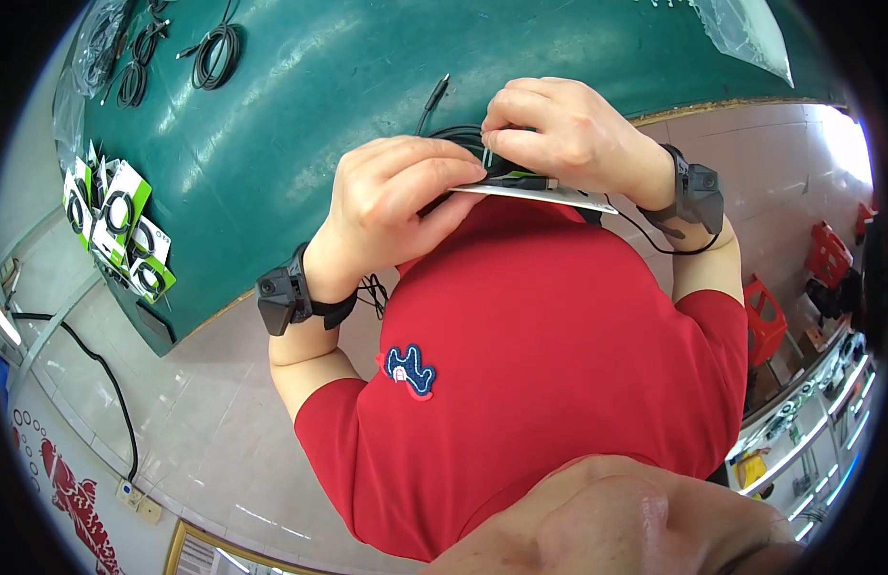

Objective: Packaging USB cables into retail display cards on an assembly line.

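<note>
A: Where's the card?
B: The card is held close against the front of the red shirt, at the near edge of the green desk. We see it nearly edge-on, its long axis running left to right and dipping a little toward the right.

A: And the left hand?
B: The left hand is pinching the card's left end, thumb low and fingers curled over the top.

A: The right one?
B: The right hand is bent over the far side, its thumb and fingertips drawn close together beside a thin pale strip. Whether it grips that strip, I can't tell.

A: Where's the cable relative to them?
B: The black cable is looped in the gap between the hands, just beyond the card from the body. One plug sticks up and away, past the left hand's knuckles.

A: Any other plug?
B: A second plug lies along the card's long axis, tip to the right. Its tip is nearer the right hand, which sits just above it; its other end is by the left fingertips.

A: What else is on the desk?
B: Carded cables piled at the left, a loose coil farther off, and a clear bag at the far right.
</note>
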Motion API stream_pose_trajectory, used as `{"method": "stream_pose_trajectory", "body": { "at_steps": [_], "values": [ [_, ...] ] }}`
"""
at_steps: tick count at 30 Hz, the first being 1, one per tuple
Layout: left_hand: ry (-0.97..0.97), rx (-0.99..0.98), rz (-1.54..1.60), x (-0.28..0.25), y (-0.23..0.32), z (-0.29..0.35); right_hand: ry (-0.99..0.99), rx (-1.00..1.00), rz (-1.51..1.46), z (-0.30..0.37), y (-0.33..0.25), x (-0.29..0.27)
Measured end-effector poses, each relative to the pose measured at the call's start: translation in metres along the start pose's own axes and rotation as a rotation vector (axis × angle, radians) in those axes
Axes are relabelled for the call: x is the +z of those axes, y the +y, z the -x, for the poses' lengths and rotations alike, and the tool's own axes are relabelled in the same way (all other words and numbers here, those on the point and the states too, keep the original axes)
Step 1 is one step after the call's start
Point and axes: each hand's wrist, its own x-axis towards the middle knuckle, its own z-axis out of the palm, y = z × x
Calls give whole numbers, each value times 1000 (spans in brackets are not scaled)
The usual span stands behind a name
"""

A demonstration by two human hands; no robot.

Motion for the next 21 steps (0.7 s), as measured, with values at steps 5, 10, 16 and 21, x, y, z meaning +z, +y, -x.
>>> {"method": "stream_pose_trajectory", "body": {
  "at_steps": [5,10,16,21],
  "values": [
    [-6,-28,-2,0,-3,-4,20,43,28,-1,-2,-1],
    [-11,-58,26,0,-5,-3,18,40,24,-2,-1,0],
    [-19,-18,27,-1,-2,-2,106,36,-86,0,0,-7],
    [-2,17,34,0,2,5,114,23,-127,-1,-4,-11]
  ]
}}
